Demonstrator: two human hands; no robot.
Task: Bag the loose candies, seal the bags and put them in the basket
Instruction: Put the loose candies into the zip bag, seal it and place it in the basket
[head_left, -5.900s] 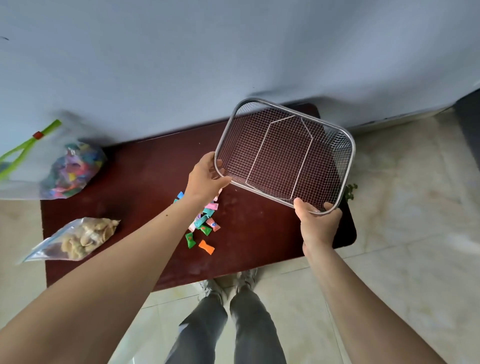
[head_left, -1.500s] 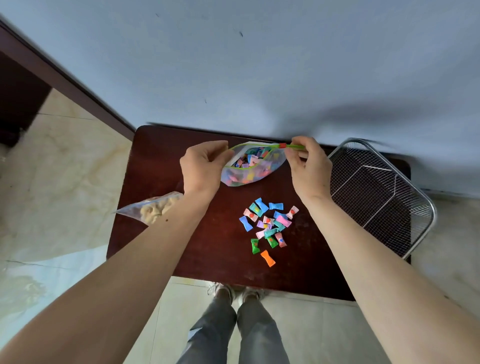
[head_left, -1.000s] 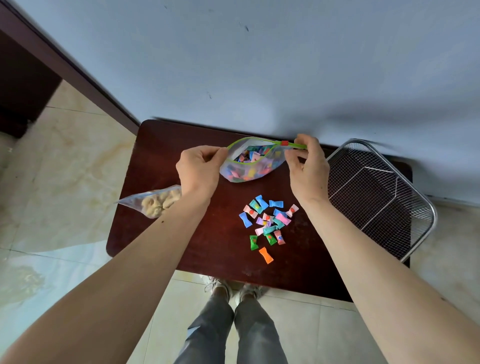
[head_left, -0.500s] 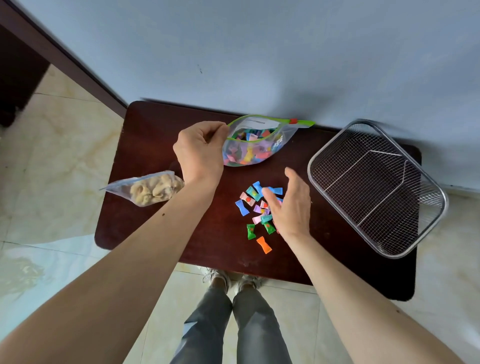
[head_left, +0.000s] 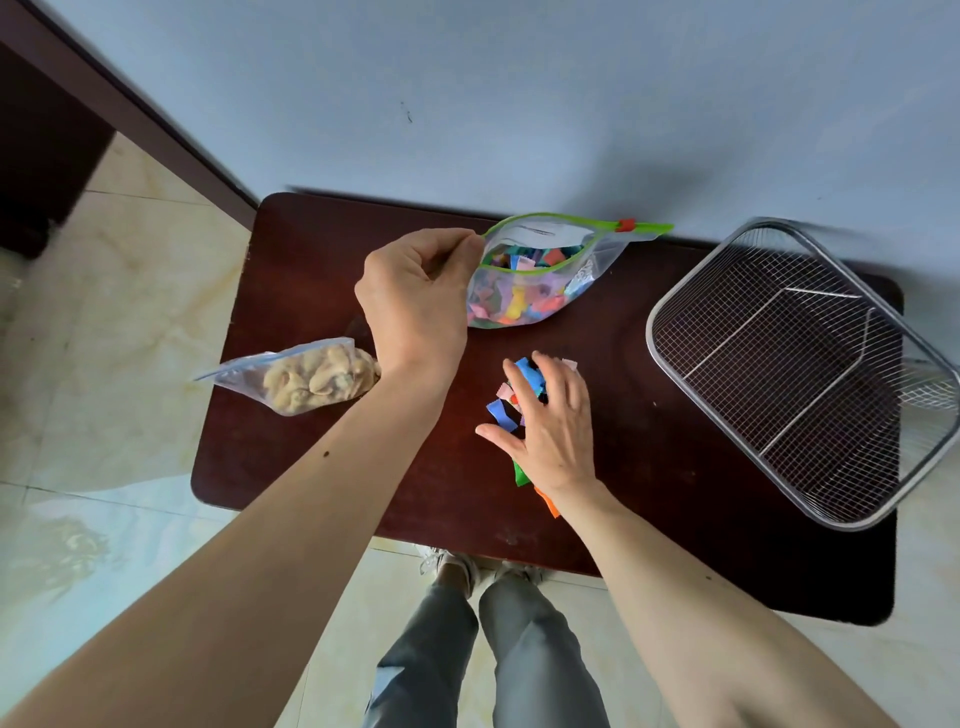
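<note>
A clear zip bag (head_left: 524, 291) with a green seal strip and a red slider stands open at the back of the dark wooden table (head_left: 322, 457), partly filled with colourful candies. My left hand (head_left: 415, 306) pinches the bag's left rim and holds its mouth open. My right hand (head_left: 550, 426) lies spread over the pile of loose wrapped candies (head_left: 519, 384) in front of the bag, fingers apart, covering most of them. The wire mesh basket (head_left: 675, 291) sits at the table's right end with nothing in it.
A second clear bag (head_left: 306, 376), holding pale nut-like snacks, lies at the table's left edge. A grey wall runs right behind the table. Tiled floor surrounds it, and my legs (head_left: 488, 649) stand at the front edge.
My right hand let go of the bag's slider end and came down onto the loose candies. My left hand kept its hold on the bag's rim.
</note>
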